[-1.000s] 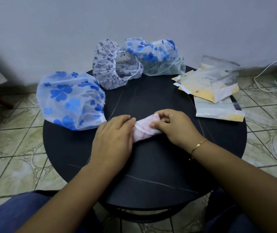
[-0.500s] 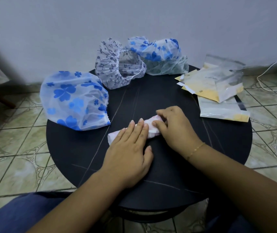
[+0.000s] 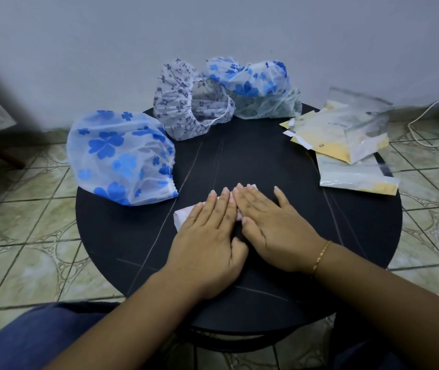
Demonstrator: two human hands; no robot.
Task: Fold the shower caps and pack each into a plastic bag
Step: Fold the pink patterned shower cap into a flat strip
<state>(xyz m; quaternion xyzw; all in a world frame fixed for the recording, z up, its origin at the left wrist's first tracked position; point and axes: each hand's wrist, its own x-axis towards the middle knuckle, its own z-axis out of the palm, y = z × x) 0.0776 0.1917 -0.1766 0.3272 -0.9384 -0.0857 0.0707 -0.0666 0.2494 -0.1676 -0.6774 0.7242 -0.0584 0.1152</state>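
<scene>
left hand [image 3: 207, 239]: flat, fingers straight, pressing folded pink cap [image 3: 183, 216]
right hand [image 3: 269, 228]: same
cap: near edge of surface [image 3: 279, 161]
tip: squeeze air out evenly (it'll spring open otherwise)

Folded pink shower cap [image 3: 182, 215] lies flat; three puffy caps [image 3: 122, 156] unfolded behind.
</scene>
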